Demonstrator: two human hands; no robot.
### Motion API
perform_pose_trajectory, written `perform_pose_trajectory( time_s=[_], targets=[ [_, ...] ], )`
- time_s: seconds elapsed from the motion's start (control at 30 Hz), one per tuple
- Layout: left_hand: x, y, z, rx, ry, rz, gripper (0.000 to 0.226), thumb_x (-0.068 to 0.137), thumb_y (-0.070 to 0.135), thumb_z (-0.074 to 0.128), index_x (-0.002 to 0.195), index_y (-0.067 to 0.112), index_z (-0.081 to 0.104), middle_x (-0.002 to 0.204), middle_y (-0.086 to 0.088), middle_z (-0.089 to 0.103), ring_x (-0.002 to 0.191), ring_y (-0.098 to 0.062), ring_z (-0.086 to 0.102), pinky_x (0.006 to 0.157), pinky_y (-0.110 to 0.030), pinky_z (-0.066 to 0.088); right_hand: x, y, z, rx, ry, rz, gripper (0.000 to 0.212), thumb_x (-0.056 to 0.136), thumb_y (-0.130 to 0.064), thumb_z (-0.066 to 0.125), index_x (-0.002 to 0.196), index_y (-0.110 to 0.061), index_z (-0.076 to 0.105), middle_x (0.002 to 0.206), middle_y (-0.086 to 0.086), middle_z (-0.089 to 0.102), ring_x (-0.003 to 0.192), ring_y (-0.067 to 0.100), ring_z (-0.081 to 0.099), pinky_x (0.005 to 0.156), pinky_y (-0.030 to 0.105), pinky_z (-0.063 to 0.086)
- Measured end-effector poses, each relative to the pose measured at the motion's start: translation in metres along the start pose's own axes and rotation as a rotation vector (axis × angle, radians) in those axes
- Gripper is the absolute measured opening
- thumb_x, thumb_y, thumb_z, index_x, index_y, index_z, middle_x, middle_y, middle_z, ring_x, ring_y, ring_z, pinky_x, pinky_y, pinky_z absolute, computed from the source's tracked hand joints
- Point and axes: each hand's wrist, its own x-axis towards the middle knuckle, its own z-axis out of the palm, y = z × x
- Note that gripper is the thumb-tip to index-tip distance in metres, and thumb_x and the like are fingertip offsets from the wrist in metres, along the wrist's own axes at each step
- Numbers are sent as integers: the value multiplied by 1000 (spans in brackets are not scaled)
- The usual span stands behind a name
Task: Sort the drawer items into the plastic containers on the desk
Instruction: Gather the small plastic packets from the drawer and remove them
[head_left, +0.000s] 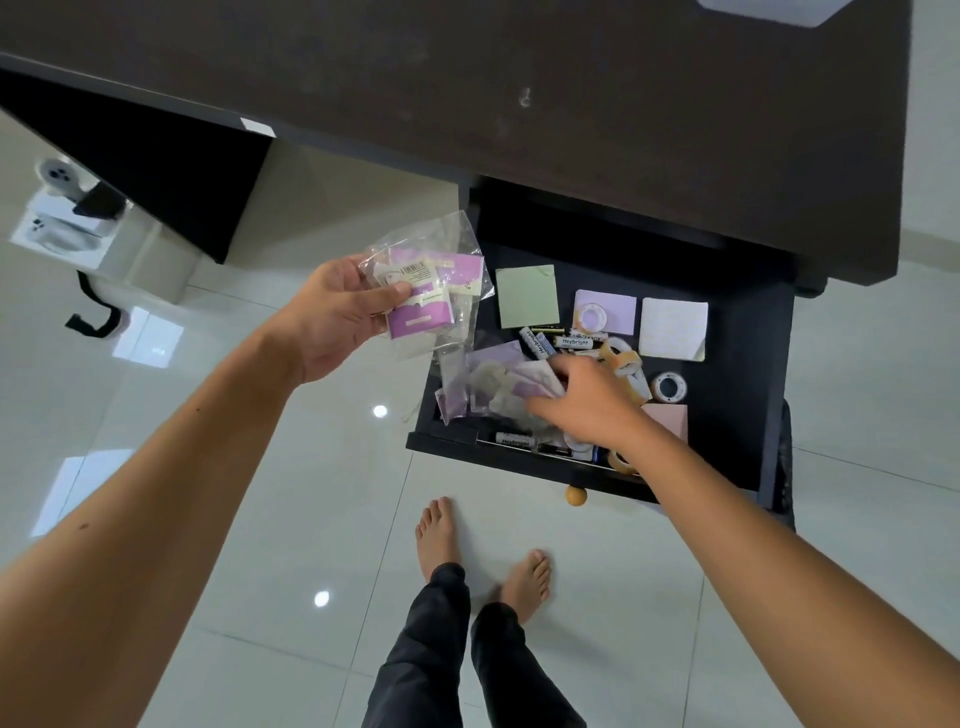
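Note:
My left hand (337, 317) holds a bunch of clear plastic packets with purple cards (431, 291) up, left of the open dark drawer (737, 415). Inside the drawer, my right hand (587, 400) rests fingers-down on more clear purple packets (493, 384); whether it grips them I cannot tell. Around them lie several batteries (571, 341), tape rolls (669, 387), and sticky-note pads: green (526, 296), lilac (613, 306), pale yellow (672, 328), pink (670, 418). No plastic containers are clearly in view.
The dark desk top (571, 104) overhangs the drawer at the top of the view. A round wooden knob (575, 495) sticks out of the drawer front. My bare feet (441, 535) stand on glossy white tiles. White boxes and a black strap (78, 228) lie at far left.

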Motion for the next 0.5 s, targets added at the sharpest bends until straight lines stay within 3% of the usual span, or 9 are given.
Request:
perform_pose_trajectory(
  time_s=[0.13, 0.23, 0.33, 0.43, 0.5],
  targets=[
    [1, 6, 3, 132, -67, -7, 24, 97, 2, 65, 120, 1, 66, 115, -15, 76, 107, -27, 72, 99, -38, 59, -11, 7, -27, 162, -4, -5, 19, 92, -20, 78, 93, -35, 66, 86, -5, 72, 74, 13, 67, 65, 27, 53],
    [3, 13, 9, 300, -172, -53, 28, 95, 0, 66, 123, -4, 65, 112, -16, 77, 102, -28, 76, 96, -35, 61, -14, 23, -43, 269, 82, 35, 18, 91, -18, 81, 93, -30, 68, 90, -3, 75, 84, 19, 72, 75, 35, 55],
    [5, 18, 19, 622, -237, -76, 17, 96, 3, 70, 113, 5, 72, 107, -16, 79, 101, -37, 76, 97, -48, 60, -15, 37, -49, 317, 82, 81, 18, 90, -17, 83, 104, -21, 73, 100, 3, 79, 95, 25, 75, 90, 45, 59],
    [7, 16, 33, 886, -263, -54, 21, 94, 12, 76, 114, 17, 75, 104, -4, 80, 94, -25, 78, 92, -50, 62, -17, 41, -49, 346, 77, 92, 20, 90, -15, 83, 105, -24, 73, 104, 1, 80, 99, 23, 76, 96, 46, 59],
    [8, 14, 44, 1029, -338, -46, 36, 92, 20, 79, 127, 21, 72, 119, 1, 77, 106, -19, 74, 99, -46, 58, -18, 42, -48, 383, 96, 95, 21, 91, -12, 82, 101, -29, 72, 105, 1, 79, 101, 23, 75, 96, 45, 58]
  ],
)
